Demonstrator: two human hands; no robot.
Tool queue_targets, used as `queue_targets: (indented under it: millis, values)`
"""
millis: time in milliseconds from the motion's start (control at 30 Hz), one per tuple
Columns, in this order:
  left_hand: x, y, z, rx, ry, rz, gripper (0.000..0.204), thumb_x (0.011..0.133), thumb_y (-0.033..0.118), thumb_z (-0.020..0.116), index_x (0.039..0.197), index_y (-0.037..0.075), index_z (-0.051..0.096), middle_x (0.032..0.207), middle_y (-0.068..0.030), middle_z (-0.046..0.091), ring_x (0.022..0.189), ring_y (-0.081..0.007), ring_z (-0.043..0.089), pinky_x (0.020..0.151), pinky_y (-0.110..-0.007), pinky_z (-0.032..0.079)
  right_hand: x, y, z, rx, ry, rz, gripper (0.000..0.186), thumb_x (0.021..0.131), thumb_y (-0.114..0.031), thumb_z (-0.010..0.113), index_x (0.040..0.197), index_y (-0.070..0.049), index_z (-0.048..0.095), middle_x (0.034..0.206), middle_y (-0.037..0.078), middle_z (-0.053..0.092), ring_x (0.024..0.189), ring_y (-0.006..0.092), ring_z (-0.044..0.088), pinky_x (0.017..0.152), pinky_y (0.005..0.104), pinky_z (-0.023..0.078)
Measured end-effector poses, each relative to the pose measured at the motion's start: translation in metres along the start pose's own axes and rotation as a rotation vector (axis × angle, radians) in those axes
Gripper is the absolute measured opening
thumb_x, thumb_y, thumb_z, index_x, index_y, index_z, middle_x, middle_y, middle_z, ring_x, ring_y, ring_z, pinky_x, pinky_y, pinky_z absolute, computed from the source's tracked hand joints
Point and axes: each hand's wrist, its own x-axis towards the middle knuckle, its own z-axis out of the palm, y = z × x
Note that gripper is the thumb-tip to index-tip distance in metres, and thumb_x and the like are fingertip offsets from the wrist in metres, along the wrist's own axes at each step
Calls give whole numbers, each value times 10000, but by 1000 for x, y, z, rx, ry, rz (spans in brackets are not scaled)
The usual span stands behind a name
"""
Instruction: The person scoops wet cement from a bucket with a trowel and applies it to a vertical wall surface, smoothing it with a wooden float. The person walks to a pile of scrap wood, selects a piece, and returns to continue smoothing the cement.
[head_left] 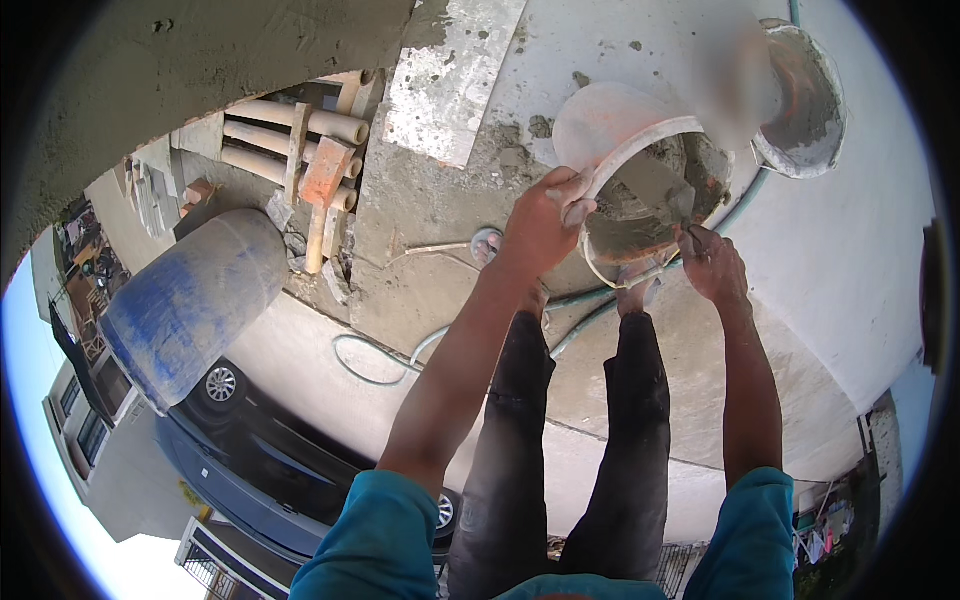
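Observation:
My left hand grips the rim of a tilted, mortar-smeared bucket that holds wet grey mortar. My right hand is closed on the handle of a trowel whose blade digs into the mortar inside the bucket. Both forearms reach up from teal sleeves. My dark trouser legs stand below the bucket on a concrete slab.
A round metal pan with mortar lies at the upper right. A blue drum stands at the left near stacked pipes and wood. A hose curls across the slab. A dark car is parked far below the slab edge.

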Motion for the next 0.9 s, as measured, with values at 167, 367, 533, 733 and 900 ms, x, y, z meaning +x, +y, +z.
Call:
queue_targets:
  millis: [167,367,533,733,900]
  values:
    - [9,12,6,-14,-19,5,374,900,150,697,1242,10,637,1098,-156,654,957,-286,670,844,-350,545,1,-2,27,-15,-114,33,379,906,-426,587,1039,-96,716,868,178,718,869,388,691,763,472,556]
    - [17,8,-5,41,-140,-79,449,919,227,684,1315,33,601,1220,-152,630,1015,-253,662,835,-337,567,-11,-5,10,-122,-98,-106,290,953,-443,541,1062,-184,610,900,70,690,863,268,703,734,426,566]
    - [24,-6,-11,24,-145,-100,494,917,233,692,1349,27,571,1317,-149,579,1043,-226,652,764,-303,606,-13,9,-9,-244,221,-120,250,964,-396,548,1012,-166,633,883,66,697,730,287,706,645,428,575]
    - [27,1,-10,71,-85,-27,414,910,182,703,1276,6,624,1104,-133,665,922,-248,676,787,-324,553,-18,4,27,-104,-17,-130,369,956,-449,527,1030,-109,650,805,163,698,797,378,698,702,479,569]
    - [36,-3,-8,22,-138,-45,484,930,228,674,1356,27,564,1168,-71,613,993,-184,643,778,-298,605,-18,-4,69,165,-25,-82,377,954,-402,509,906,-66,673,797,268,669,818,416,686,706,501,553]
